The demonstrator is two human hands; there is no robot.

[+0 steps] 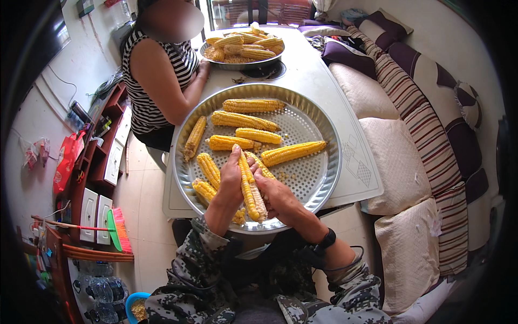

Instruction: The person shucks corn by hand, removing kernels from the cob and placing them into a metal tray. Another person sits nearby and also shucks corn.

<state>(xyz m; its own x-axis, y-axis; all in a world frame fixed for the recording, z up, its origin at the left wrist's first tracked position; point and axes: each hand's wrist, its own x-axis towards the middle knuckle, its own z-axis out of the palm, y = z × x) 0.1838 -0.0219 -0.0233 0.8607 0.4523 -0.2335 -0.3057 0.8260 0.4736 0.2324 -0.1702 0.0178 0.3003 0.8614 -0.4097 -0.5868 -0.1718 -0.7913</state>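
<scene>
Over the near side of a round perforated metal pan (311, 174), both hands hold one partly shelled corn cob (247, 182). My left hand (230, 174) grips it from the left, thumb up near its far end. My right hand (279, 196) is closed around its right side, where a strip is stripped to pale cob. Whole yellow ears lie around the pan, among them one ear (293, 153) to the right and another ear (195, 137) by the left wall. Loose kernels (286, 176) are scattered on the pan's floor. My right fingertips are partly hidden.
A person (162, 77) in a striped top sits at the table's (352, 162) left side. Behind, a second pan (243, 65) is heaped with corn ears. A cushioned sofa (392, 162) runs along the right. On the left are a broom (117, 231) and a blue basin (131, 301) of kernels.
</scene>
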